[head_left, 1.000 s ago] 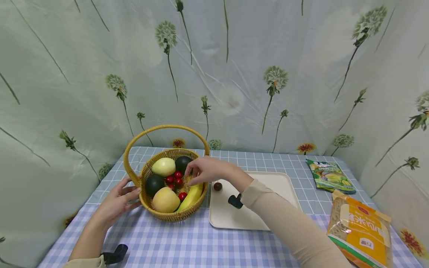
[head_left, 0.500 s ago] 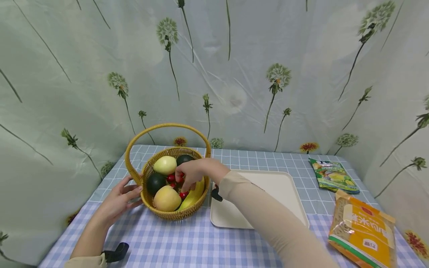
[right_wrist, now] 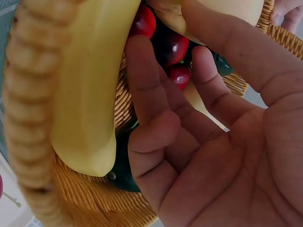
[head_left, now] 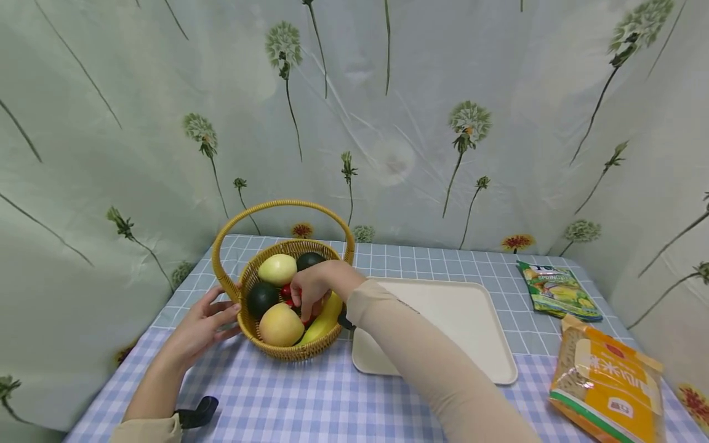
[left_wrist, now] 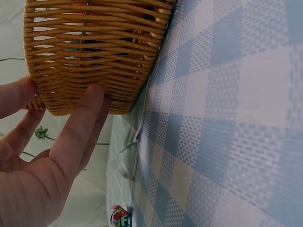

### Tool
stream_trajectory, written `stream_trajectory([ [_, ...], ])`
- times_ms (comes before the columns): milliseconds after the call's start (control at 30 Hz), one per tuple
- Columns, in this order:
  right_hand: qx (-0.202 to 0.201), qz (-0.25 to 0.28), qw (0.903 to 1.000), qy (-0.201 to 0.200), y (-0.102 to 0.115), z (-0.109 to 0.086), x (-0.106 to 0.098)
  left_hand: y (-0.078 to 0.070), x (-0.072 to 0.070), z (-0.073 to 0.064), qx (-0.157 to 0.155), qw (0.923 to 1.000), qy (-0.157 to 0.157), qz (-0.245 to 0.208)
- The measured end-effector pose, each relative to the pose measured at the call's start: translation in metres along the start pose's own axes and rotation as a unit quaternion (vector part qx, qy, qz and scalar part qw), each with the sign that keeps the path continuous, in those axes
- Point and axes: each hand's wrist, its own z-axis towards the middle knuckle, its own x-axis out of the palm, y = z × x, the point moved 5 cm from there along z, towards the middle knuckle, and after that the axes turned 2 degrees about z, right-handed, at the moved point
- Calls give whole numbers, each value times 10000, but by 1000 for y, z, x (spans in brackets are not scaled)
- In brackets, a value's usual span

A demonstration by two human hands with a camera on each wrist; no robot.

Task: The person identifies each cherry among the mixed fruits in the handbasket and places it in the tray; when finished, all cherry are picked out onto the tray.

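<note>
A wicker basket [head_left: 288, 352] with a tall handle holds fruit at the left of the table. In it lie a banana [head_left: 320, 329], a round yellow fruit [head_left: 280, 325], a pale green fruit [head_left: 277, 269], dark green fruits [head_left: 263, 299] and red cherries [right_wrist: 176, 48]. My left hand [head_left: 202, 326] touches the basket's left side, fingertips against the weave [left_wrist: 90, 56] in the left wrist view. Inside the basket, my right hand [head_left: 312, 289] reaches down among the cherries. In the right wrist view its thumb and fingers are bent loosely and apart around them, beside the banana [right_wrist: 87, 90].
A cream tray [head_left: 460, 326] lies right of the basket, partly under the right forearm; a cherry [right_wrist: 1, 185] on it shows at the right wrist view's edge. Farther right are a green packet [head_left: 559, 289] and an orange bag of grain [head_left: 609, 381]. A flowered curtain [head_left: 388, 123] hangs behind.
My right hand has moved left and down from the basket's right rim into the cherries. The right forearm now hides the cherry on the tray in the head view. The left hand stays at the basket.
</note>
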Motion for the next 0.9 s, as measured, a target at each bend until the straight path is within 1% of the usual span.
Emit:
stream_trajectory([
  [100, 100, 34, 9998, 140, 1, -1, 0, -1, 0, 0, 9, 10000, 5, 17],
  [233, 245, 217, 9994, 149, 2, -1, -1, -2, 0, 0, -47, 10000, -7, 60],
  [367, 395, 358, 9985, 92, 1, 3, 0, 0, 0, -1, -99, 9999, -22, 77],
  [467, 408, 200, 9990, -16, 1, 8, 2, 1, -1, -2, -85, 9999, -30, 78],
  [567, 435, -69, 9990, -84, 1, 12, 4, 1, -1, -2, -55, 9999, -42, 79],
  [700, 578, -335, 9977, -149, -1, 14, 5, 1, -1, -2, -37, 9999, -46, 84],
  [767, 614, -407, 9971, -179, -1, 14, 5, 1, -1, -1, -28, 10000, -42, 72],
  [900, 604, -382, 9973, -175, -2, 14, 5, 0, 0, 0, 12, 10000, -29, 16],
])
